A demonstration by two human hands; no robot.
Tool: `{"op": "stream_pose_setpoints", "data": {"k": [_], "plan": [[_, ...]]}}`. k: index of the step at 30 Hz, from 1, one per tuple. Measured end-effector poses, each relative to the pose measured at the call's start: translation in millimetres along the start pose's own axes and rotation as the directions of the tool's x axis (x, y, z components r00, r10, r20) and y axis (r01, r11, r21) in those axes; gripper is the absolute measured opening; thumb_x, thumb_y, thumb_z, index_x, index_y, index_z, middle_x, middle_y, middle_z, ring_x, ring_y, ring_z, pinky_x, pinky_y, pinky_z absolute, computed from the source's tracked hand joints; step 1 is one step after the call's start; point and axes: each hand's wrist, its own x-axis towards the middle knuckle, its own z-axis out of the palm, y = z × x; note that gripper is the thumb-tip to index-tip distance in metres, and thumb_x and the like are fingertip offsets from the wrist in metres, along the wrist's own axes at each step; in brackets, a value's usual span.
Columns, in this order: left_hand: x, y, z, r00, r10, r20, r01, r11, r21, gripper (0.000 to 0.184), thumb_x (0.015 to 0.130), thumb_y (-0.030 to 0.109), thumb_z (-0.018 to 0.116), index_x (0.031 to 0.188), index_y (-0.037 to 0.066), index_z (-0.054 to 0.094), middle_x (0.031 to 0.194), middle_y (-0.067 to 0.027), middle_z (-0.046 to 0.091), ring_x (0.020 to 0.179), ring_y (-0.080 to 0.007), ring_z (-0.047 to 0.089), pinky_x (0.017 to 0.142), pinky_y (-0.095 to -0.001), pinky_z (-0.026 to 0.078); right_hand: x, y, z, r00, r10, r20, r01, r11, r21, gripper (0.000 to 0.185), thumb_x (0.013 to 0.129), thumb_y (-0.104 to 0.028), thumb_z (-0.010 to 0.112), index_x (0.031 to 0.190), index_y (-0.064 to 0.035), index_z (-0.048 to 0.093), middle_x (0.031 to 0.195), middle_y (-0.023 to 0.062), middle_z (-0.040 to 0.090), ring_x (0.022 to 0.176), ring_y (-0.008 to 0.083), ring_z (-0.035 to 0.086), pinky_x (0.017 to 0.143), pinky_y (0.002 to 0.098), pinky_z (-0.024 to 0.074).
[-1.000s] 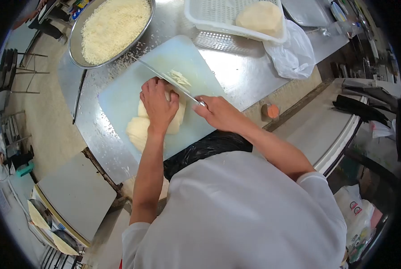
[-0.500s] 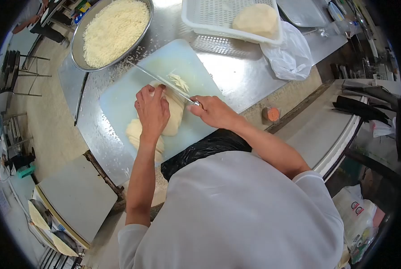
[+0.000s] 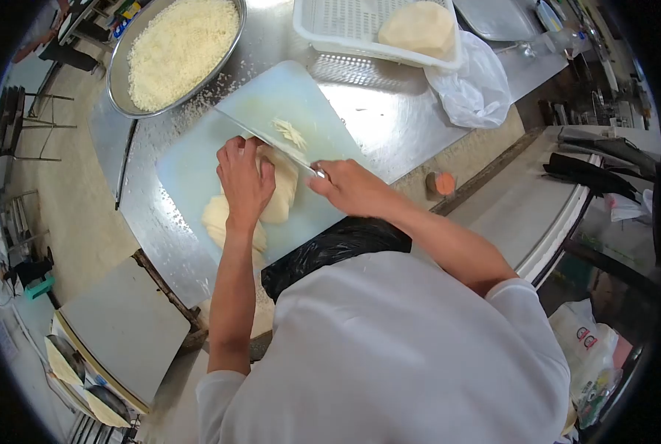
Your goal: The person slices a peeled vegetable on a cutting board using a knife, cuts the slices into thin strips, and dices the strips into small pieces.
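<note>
My right hand [image 3: 351,188] is closed round the handle of a kitchen knife [image 3: 275,143], whose long blade slants up and left across the cutting board [image 3: 323,111]. The blade lies along the far edge of some pale, overlapping vegetable slices [image 3: 280,194], their kind unclear. My left hand [image 3: 245,180] presses on these slices with bent fingers close to the blade; its fingertips are partly hidden. Beyond the knife lies a small heap of cut strips [image 3: 289,133]. More pale slices [image 3: 218,220] fan out beside my left wrist.
A metal bowl [image 3: 120,95] full of finely chopped pale bits stands at the far left. At the back, a white basket [image 3: 345,46] holds a peeled round vegetable [image 3: 417,29], with a plastic bag [image 3: 474,89] beside it. Scraps dot the metal table [image 3: 160,229].
The view has shifted slightly. My hands stay at the slices, with the knife still along their far edge. The small heap of strips now shows a little farther from the blade.
</note>
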Motion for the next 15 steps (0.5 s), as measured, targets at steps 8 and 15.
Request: {"op": "stream_pose_setpoints", "data": {"k": [8, 15], "plan": [[-0.6, -4.9, 2.4, 1.000, -0.015, 0.012, 0.015, 1.000, -0.006, 0.041, 0.083, 0.016, 0.063, 0.123, 0.009, 0.064, 0.126, -0.0158, 0.054, 0.120, -0.0393, 0.049, 0.098, -0.0542, 0.043, -5.7, -15.2, -9.3, 0.996, 0.031, 0.088, -0.036, 0.998, 0.059, 0.041, 0.104, -0.030, 0.059, 0.104, 0.0093, 0.068, 0.086, 0.0321, 0.070, 0.084, 0.0481, 0.070, 0.080, 0.0512, 0.0544], [1.4, -6.2, 3.4, 0.999, -0.014, -0.040, 0.012, 0.999, -0.046, 0.040, 0.080, 0.013, 0.065, 0.120, 0.007, 0.063, 0.124, -0.0155, 0.056, 0.120, -0.0397, 0.051, 0.098, -0.0535, 0.044, -2.6, -19.6, -12.3, 0.995, 0.040, 0.087, -0.047, 0.996, 0.079, 0.041, 0.107, -0.033, 0.056, 0.100, 0.0058, 0.065, 0.067, 0.0178, 0.060, 0.057, 0.0290, 0.060, 0.058, 0.0424, 0.0493]]}}
